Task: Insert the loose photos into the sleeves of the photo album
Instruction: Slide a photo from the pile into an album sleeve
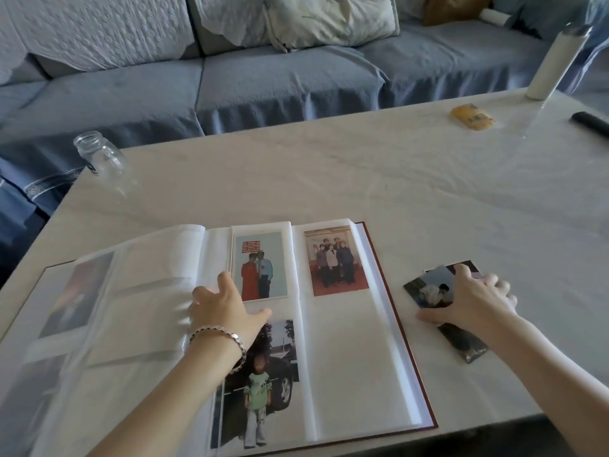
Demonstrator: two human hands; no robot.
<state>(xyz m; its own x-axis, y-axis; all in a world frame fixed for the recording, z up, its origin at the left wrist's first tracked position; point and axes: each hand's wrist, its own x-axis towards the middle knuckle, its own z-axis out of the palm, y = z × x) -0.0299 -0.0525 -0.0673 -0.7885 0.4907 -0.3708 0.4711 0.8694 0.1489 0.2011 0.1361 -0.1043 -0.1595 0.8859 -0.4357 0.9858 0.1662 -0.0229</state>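
Observation:
The photo album (356,357) lies open on the table. Its right page holds three photos in sleeves: a couple in red and blue (258,265), a group portrait (334,260) and a child beside a car (260,380). The lower right sleeve holds nothing. My left hand (224,308) rests with spread fingers near the album's spine, on the edge of a lifted page. To the right of the album a small stack of loose photos (428,290) lies on the table. My right hand (471,298) sits on this stack with fingers spread, thumb at the near edge.
A glass jar (99,153) stands at the table's far left corner. At the far right are a white cylinder bottle (553,64), a yellow packet (473,117) and a black remote (590,123). A blue sofa (263,77) runs behind the table.

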